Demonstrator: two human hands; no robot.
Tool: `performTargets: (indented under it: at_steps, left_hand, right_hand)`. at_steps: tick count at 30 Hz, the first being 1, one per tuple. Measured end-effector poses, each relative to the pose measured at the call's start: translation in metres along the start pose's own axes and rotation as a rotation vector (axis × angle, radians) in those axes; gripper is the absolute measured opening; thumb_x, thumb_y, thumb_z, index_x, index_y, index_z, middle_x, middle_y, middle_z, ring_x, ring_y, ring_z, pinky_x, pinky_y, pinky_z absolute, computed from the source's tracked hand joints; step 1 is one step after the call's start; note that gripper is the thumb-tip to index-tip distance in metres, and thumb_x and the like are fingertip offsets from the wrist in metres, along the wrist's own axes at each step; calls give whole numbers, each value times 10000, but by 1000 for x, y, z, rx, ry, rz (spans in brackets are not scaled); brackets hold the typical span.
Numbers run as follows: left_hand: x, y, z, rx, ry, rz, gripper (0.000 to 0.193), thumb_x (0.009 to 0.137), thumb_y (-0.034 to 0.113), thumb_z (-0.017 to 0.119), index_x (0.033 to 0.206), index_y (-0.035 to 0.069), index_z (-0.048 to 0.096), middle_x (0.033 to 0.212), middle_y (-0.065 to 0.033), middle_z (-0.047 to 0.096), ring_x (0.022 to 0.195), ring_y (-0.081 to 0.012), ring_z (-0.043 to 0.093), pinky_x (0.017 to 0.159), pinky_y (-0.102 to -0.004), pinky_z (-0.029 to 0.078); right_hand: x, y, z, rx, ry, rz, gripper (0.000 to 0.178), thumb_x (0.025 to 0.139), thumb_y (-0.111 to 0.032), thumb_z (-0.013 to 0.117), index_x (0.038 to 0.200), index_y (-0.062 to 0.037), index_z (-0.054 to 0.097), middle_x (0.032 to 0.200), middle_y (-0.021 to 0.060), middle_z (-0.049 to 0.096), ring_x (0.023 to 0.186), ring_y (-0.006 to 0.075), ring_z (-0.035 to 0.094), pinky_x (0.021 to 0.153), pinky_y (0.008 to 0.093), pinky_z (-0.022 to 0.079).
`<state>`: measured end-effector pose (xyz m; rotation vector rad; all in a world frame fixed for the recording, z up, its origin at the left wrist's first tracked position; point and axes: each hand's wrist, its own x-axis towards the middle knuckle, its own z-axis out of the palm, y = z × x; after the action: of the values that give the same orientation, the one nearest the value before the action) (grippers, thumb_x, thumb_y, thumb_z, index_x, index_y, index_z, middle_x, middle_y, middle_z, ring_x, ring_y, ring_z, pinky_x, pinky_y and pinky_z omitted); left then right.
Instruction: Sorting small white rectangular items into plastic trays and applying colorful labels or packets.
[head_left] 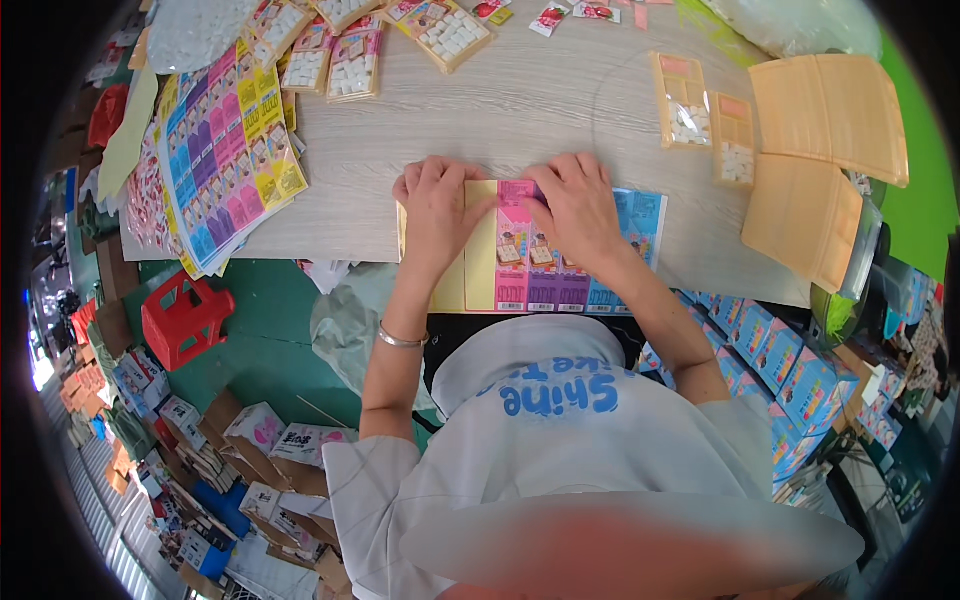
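A printed card sheet point(512, 262) with yellow, pink, purple and blue strips lies at the table's near edge, before my body. My left hand point(438, 205) is bent over its far left part, fingers curled at the far edge and thumb pointing right across the yellow strip. My right hand point(578, 208) grips the same far edge further right, its thumb near the pink and purple strips. Both hands are closed on the sheet, and they hide parts of its far edge. My left wrist wears a silver bangle point(402, 340).
More printed sheets point(225, 150) are piled at the left. Packs with white pieces point(452, 38) lie at the far side. Two small trays point(684, 105) sit right, beside stacked yellowish trays point(825, 115). A red stool point(186, 318) and cartons point(275, 430) stand on the floor.
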<state>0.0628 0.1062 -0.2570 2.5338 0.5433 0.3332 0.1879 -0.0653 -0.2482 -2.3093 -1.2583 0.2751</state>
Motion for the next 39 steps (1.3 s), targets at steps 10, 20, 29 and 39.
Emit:
performTargets:
  at_steps: [10,20,29,39]
  left_hand:
    - [4,-3,6,-50,-25,55,83,924,197,699,939,119,675,916,-37,652,938,-257,543,949,-430,323]
    - [3,-14,20,213,153,133,97,893,173,691,962,131,637,967,-44,620,971,-274,547,989,-482,325]
    - [141,142,112,287,89,659,435,962,287,565,1338,70,598,1435,-122,550,1367,-304,462,1160,-593,286]
    - [122,69,82,240,-134,627,815,887,632,614,1502,126,443,1594,-112,377,1493,-347,315,1168,-631,258]
  right_hand:
    - [6,8,28,-132,323,-426,256,790,-168,691,1036,-120,747,978,-20,638,985,205,571,884,384,441]
    - [-62,4,-155,721,-694,-692,152,835,-168,691,730,-80,624,826,58,598,830,279,615,713,407,490]
    - [-79,29,-163,945,130,-14,194,779,81,750,816,-43,605,800,56,640,711,155,648,619,259,508]
    - [-34,94,-122,1285,443,346,143,910,-15,706,993,-73,605,900,14,657,761,74,599,647,223,478]
